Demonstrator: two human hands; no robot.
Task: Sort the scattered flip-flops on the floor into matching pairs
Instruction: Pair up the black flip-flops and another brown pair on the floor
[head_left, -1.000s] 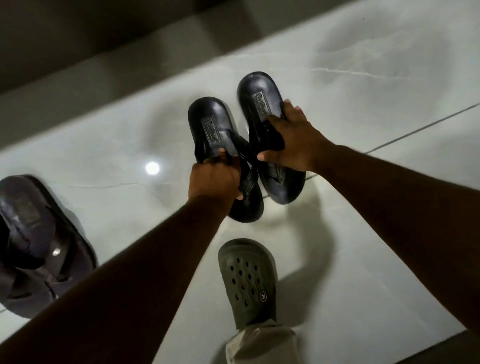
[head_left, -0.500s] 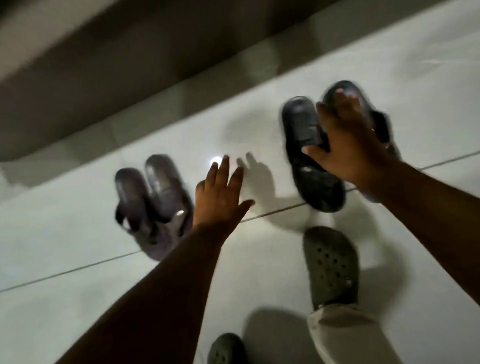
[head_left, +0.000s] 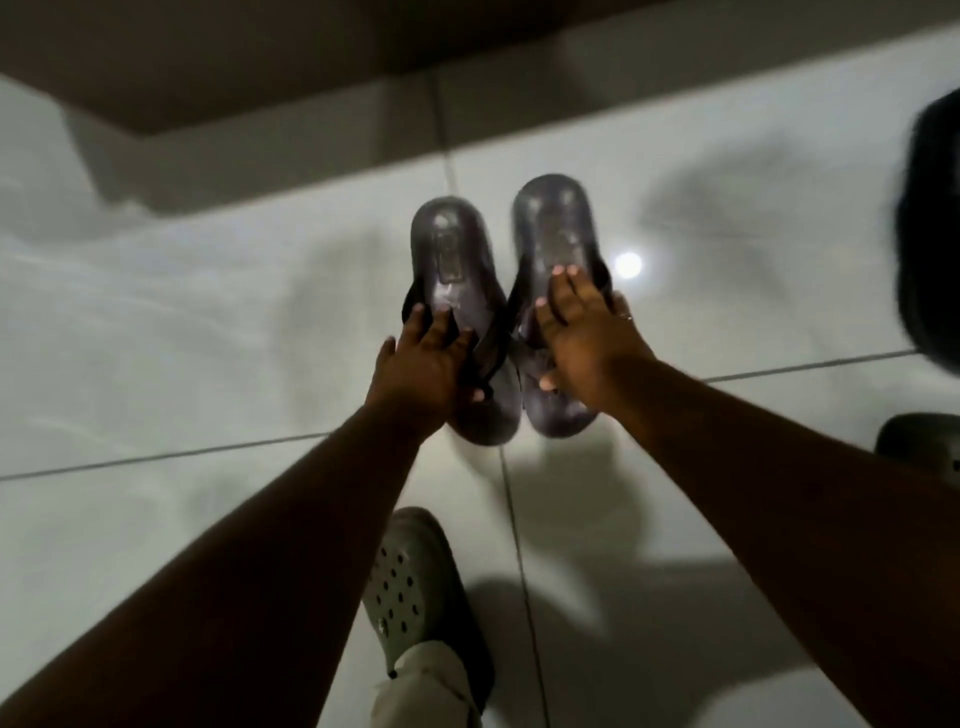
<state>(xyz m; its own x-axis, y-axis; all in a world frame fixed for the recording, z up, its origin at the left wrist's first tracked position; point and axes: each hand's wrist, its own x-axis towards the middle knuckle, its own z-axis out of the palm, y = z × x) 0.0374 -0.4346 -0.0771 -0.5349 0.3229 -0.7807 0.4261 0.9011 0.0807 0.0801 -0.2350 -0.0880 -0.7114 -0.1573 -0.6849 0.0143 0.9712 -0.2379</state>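
Note:
Two dark brown flip-flops lie side by side on the pale tiled floor, toes pointing away from me. My left hand (head_left: 421, 364) grips the left brown flip-flop (head_left: 449, 244) at its strap. On the right brown flip-flop (head_left: 553, 223), my right hand (head_left: 587, 332) lies with fingers over the footbed and thumb at the inner edge. A black flip-flop (head_left: 930, 234) shows blurred at the right edge of the view, apart from both hands.
My left foot in a grey-green clog (head_left: 410, 571) stands just below the brown pair; the other clog (head_left: 919, 441) peeks in at the right edge. A wall base (head_left: 311, 130) runs along the top. Pale floor tiles (head_left: 156, 338) stretch to the left.
Both hands left the black pair and moved to the brown pair. My view swung left, so the black flip-flops slid to the right edge.

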